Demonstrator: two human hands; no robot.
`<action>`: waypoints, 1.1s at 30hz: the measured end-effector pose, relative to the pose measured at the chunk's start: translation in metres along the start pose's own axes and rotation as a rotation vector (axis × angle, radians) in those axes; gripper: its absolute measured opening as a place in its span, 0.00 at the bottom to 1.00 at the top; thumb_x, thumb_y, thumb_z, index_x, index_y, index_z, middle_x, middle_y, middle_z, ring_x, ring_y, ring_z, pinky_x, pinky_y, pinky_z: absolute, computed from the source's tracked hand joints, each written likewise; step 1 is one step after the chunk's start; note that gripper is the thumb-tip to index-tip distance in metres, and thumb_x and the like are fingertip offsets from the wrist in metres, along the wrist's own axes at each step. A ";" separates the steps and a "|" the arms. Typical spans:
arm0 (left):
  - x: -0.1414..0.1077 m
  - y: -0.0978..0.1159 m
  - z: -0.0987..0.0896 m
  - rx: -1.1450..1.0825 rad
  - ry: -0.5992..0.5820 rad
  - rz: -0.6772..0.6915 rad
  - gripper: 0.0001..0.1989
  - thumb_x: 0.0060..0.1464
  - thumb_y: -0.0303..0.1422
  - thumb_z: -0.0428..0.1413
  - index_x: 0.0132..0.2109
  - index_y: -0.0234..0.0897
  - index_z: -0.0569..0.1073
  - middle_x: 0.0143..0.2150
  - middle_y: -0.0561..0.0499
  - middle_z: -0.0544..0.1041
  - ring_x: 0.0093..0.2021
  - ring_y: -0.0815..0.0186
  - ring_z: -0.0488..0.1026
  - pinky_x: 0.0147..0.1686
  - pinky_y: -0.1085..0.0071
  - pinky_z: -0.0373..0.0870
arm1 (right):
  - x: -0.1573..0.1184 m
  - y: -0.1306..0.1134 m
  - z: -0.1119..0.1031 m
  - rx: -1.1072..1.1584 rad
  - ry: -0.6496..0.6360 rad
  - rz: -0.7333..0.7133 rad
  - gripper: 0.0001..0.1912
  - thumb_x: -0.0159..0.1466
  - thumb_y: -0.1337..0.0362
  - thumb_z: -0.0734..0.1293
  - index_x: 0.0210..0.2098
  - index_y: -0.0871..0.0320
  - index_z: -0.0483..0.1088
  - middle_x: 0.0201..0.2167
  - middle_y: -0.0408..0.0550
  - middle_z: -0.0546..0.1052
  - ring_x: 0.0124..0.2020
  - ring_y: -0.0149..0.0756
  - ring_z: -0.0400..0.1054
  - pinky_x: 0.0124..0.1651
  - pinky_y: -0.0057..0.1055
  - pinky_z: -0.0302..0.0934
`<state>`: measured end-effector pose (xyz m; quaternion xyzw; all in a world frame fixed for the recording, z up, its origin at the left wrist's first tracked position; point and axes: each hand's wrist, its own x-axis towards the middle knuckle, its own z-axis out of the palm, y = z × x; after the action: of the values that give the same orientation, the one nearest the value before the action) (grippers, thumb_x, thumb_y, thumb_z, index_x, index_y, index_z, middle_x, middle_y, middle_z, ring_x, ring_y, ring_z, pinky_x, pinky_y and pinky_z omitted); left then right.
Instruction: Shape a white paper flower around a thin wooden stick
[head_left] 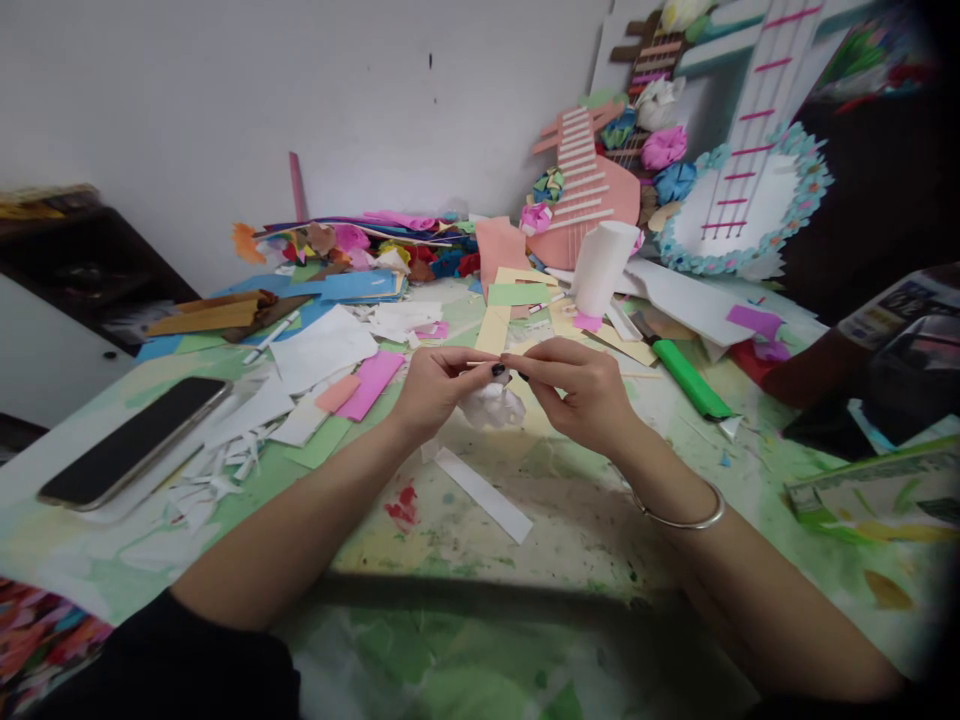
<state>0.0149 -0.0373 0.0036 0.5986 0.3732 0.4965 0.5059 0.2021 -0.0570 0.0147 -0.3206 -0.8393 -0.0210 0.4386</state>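
In the head view my left hand (pixel 442 388) and my right hand (pixel 579 385) meet fingertip to fingertip above the near part of the table. A crumpled white paper flower (pixel 495 408) hangs just under the fingers, its top pinched between them. Along my left fingertips runs a thin pale stick (pixel 481 362), its end hidden where the fingers meet. Both hands are closed in a pinch. Below them a white paper strip (pixel 484 492) lies slantwise on the paint-stained surface.
To the left lie a phone (pixel 135 440), white paper scraps (pixel 217 480) and coloured paper pieces (pixel 371 385). A white paper roll (pixel 602 268) stands behind my hands. On the right are a green-handled cutter (pixel 686 375), a bottle (pixel 847 340) and paper-craft guitars (pixel 589 190).
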 end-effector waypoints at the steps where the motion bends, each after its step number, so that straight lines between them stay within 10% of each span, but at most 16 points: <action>1: 0.000 0.000 0.000 -0.013 -0.007 -0.009 0.15 0.42 0.37 0.63 0.38 0.32 0.79 0.31 0.44 0.80 0.31 0.64 0.77 0.31 0.72 0.72 | 0.000 0.000 0.000 -0.009 -0.004 -0.005 0.16 0.62 0.72 0.59 0.43 0.54 0.75 0.34 0.48 0.77 0.34 0.31 0.69 0.36 0.28 0.63; 19: 0.003 -0.003 -0.004 -0.055 -0.011 -0.070 0.13 0.40 0.35 0.63 0.36 0.33 0.79 0.33 0.44 0.80 0.32 0.63 0.76 0.32 0.69 0.71 | 0.002 0.002 -0.004 -0.100 -0.156 0.060 0.18 0.64 0.70 0.57 0.48 0.54 0.73 0.31 0.47 0.75 0.28 0.27 0.65 0.31 0.25 0.57; 33: 0.002 0.003 -0.002 -0.157 -0.052 -0.223 0.09 0.42 0.35 0.61 0.26 0.32 0.76 0.22 0.51 0.74 0.21 0.73 0.67 0.22 0.76 0.60 | -0.001 0.002 0.003 -0.234 -0.035 0.018 0.15 0.65 0.68 0.59 0.42 0.48 0.76 0.30 0.45 0.75 0.31 0.29 0.66 0.33 0.26 0.56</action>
<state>0.0134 -0.0355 0.0075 0.5244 0.3842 0.4493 0.6128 0.2013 -0.0545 0.0118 -0.3775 -0.8358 -0.1090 0.3835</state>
